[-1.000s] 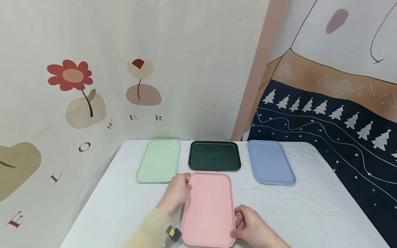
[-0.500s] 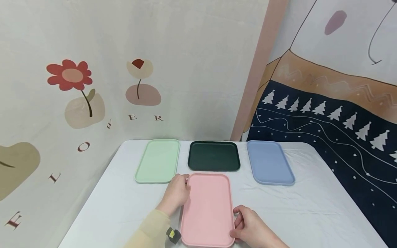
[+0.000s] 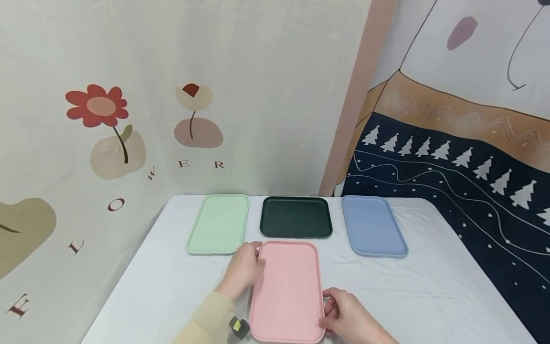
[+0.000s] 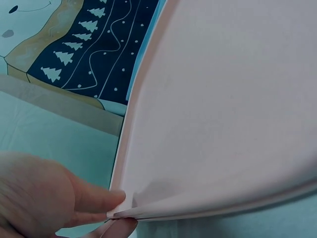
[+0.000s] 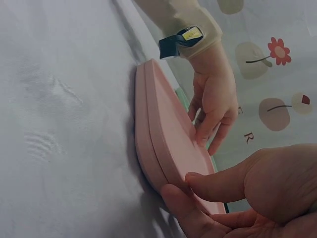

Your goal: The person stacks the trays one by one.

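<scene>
A pink rectangular tray [image 3: 288, 291] lies lengthwise at the front middle of the table. My left hand [image 3: 242, 267] pinches its far left corner, thumb over the rim, as the left wrist view also shows. On the opposite long side, my right hand [image 3: 350, 315] grips the edge near the front corner. In the right wrist view the pink tray [image 5: 176, 131] shows two stacked layers with a dark seam between them; thumb and forefinger of my right hand [image 5: 267, 191] hold the rim there. The undersides of both layers are hidden.
Behind the pink tray stand a light green tray [image 3: 219, 224] at left, a dark green tray [image 3: 296, 217] in the middle and a blue tray [image 3: 375, 227] at right. White cloth covers the table [image 3: 429, 296]. Printed curtains [image 3: 266, 95] hang at the back and sides.
</scene>
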The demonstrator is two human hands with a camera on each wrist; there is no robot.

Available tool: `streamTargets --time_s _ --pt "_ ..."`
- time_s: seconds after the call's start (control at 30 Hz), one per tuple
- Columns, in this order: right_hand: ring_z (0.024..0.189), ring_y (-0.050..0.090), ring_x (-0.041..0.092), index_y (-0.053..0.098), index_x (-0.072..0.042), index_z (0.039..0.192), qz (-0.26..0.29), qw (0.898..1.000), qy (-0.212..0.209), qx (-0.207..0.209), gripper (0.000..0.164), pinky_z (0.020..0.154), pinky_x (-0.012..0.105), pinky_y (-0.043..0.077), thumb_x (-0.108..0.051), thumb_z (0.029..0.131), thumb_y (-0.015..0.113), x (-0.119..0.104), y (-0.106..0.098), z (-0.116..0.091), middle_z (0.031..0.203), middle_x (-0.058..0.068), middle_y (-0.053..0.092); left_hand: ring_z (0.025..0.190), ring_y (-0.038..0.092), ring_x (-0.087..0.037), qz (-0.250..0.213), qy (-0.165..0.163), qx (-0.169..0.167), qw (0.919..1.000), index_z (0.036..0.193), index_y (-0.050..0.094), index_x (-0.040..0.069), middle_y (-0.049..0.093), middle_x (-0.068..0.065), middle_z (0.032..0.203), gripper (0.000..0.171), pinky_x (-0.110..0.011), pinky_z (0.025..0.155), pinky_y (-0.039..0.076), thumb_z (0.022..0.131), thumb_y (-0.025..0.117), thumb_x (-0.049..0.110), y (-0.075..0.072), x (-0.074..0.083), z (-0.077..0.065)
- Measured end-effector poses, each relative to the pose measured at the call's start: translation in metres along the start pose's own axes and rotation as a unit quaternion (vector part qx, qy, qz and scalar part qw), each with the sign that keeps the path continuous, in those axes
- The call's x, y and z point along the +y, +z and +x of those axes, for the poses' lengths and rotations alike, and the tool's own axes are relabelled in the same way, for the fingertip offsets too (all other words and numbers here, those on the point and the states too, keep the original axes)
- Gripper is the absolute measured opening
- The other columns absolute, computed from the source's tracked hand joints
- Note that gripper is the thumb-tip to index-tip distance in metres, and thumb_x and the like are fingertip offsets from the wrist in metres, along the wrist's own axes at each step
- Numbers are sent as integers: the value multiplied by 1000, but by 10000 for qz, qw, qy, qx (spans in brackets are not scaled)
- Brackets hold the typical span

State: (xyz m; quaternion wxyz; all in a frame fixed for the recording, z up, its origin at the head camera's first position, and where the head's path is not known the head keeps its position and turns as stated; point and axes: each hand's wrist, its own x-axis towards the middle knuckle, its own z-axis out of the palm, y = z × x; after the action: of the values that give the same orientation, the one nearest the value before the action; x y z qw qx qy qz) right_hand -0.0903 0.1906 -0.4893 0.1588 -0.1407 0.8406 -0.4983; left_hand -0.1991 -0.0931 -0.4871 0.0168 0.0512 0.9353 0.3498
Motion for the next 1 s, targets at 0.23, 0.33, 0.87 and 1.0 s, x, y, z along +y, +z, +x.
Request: streamTargets --time_s 0.23,0.33,0.87,1.0 --pt "77 63 11 55 22 128 225 9997 48 84 53 69 24 55 2 86 79 -1 -9 -1 94 5 65 85 66 -21 -108 181 66 9998 135 64 -6 70 -6 92 46 -40 77 58 92 73 8 -4 0 2" --pt "83 64 11 57 20 129 63 9998 -26 179 52 72 24 55 -1 87 80 -2 -15 -2 101 6 66 90 67 -24 -58 108 55 9999 135 64 -4 71 -10 99 46 -43 79 59 93 74 12 -7 4 1" --pt "98 69 22 58 12 137 201 9967 300 729 53 73 29 59 -15 96 78 -10 -46 -6 130 22 65 114 70 -34 -1216 103 -333 9920 157 47 6 61 -23 139 76 -46 90 61 92 82 23 -23 27 -3" --pt "102 70 24 59 11 136 88 9946 247 1005 50 75 30 60 -13 97 78 -15 -61 -5 132 25 64 121 67 -37 -1645 47 -442 9854 161 41 8 56 -25 146 83 -44 87 62 91 83 22 -25 33 1"
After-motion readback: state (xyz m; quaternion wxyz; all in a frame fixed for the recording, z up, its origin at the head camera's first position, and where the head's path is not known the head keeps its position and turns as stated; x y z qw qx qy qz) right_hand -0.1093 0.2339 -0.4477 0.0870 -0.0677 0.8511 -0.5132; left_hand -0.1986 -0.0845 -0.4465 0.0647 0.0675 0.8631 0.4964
